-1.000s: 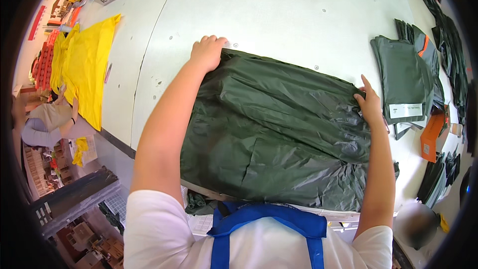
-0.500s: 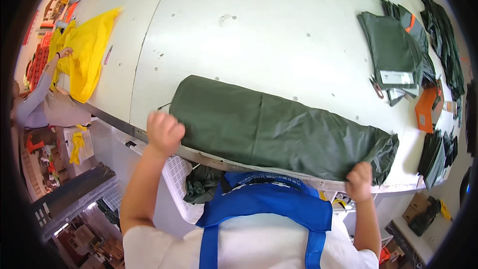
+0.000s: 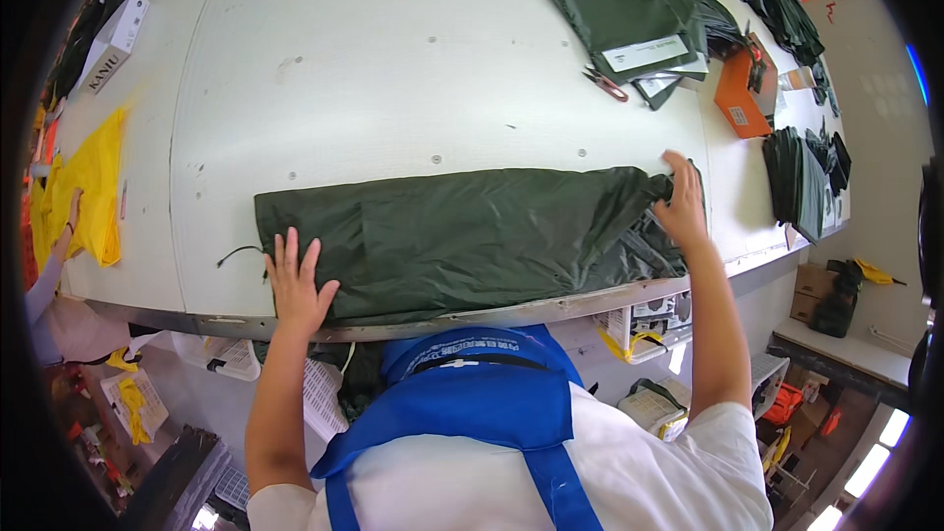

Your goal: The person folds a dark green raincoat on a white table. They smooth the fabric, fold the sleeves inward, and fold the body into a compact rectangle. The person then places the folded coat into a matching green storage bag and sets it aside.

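Observation:
A long folded dark green garment of shiny coated fabric (image 3: 462,236) lies along the table's near edge. From its left end sticks out a thin dark drawstring (image 3: 236,254). My left hand (image 3: 300,290) rests flat on the garment's lower left part, close to that cord, fingers spread. At the other end, my right hand (image 3: 683,206) is over the crumpled upper right corner, with its fingers apart; whether it touches the fabric there is hard to tell.
Stacked green garments (image 3: 629,10) lie at far right, with small red-handled snips (image 3: 608,88) and an orange box (image 3: 742,98) near them. More folded dark pieces (image 3: 796,177) stand at right. At left, another person's hand (image 3: 74,208) works on yellow fabric (image 3: 93,187); a white box (image 3: 116,44) lies beyond.
The garment now lies flatter and straighter along the edge, where it slanted before. Both hands have opened from closed fists, the left now flat on it, the right moved up its far end.

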`<action>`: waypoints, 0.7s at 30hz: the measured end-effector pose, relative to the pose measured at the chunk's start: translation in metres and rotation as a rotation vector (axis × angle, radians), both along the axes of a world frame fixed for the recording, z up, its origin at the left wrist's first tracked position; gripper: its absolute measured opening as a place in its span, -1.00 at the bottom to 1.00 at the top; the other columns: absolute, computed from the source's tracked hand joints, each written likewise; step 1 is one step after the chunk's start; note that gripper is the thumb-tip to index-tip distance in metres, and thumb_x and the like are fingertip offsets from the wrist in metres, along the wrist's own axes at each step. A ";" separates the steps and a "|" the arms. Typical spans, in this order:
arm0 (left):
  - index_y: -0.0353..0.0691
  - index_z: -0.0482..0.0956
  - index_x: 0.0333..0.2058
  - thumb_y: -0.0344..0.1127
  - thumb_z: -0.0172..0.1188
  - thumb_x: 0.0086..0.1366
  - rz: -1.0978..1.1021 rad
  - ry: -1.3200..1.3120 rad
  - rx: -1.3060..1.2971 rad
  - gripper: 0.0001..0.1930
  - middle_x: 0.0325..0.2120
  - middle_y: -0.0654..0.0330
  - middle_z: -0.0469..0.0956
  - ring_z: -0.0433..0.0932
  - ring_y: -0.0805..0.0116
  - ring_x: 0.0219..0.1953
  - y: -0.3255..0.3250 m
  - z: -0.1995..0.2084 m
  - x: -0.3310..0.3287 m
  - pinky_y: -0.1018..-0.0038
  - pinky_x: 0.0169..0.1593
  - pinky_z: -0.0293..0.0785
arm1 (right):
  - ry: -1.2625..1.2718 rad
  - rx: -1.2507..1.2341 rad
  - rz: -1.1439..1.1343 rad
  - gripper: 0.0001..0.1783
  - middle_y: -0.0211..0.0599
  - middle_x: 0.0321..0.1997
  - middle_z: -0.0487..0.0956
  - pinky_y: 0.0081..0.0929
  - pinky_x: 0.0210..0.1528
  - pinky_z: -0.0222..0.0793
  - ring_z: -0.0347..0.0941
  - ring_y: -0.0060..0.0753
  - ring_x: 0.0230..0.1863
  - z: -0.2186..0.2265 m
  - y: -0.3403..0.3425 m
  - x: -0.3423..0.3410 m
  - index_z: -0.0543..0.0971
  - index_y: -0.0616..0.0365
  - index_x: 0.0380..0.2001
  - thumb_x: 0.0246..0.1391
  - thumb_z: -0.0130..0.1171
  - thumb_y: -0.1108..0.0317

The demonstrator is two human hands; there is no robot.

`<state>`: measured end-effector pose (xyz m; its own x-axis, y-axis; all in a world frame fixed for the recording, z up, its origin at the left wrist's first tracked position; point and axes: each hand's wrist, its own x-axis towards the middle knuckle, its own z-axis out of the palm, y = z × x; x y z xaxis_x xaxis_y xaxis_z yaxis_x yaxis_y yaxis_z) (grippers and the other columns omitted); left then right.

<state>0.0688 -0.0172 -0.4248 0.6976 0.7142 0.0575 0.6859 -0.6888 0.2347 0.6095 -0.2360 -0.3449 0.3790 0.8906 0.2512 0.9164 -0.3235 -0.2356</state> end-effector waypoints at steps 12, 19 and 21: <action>0.05 0.15 0.22 0.06 0.22 0.09 -0.031 0.037 0.057 -0.25 0.33 -0.01 -0.05 -0.06 -0.17 0.34 -0.005 -0.026 0.016 -0.18 0.30 -0.21 | -0.005 -0.049 0.049 -0.88 -0.18 -0.41 0.37 -0.32 -0.21 0.26 0.33 -0.05 -0.24 -0.089 -0.024 0.108 0.47 0.17 -0.51 -0.16 -0.01 0.60; 0.07 0.16 0.22 0.06 0.26 0.06 0.002 0.052 0.066 -0.24 0.33 0.00 -0.04 -0.04 -0.16 0.33 -0.013 -0.021 0.006 -0.19 0.29 -0.21 | 0.241 -0.310 0.122 -0.09 -0.08 0.45 -0.10 0.32 0.34 -0.40 -0.34 0.19 0.46 0.028 0.038 -0.053 0.28 -0.07 0.22 -0.32 0.40 0.28; 0.09 0.15 0.24 0.11 0.20 0.11 -0.030 0.043 0.055 -0.25 0.34 0.01 -0.05 -0.04 -0.16 0.33 -0.007 -0.021 0.009 -0.18 0.29 -0.21 | 0.256 -0.324 0.154 -0.17 -0.12 0.46 -0.11 0.44 0.29 -0.46 -0.37 0.26 0.45 -0.005 0.037 -0.137 0.29 -0.22 0.24 -0.16 0.34 0.03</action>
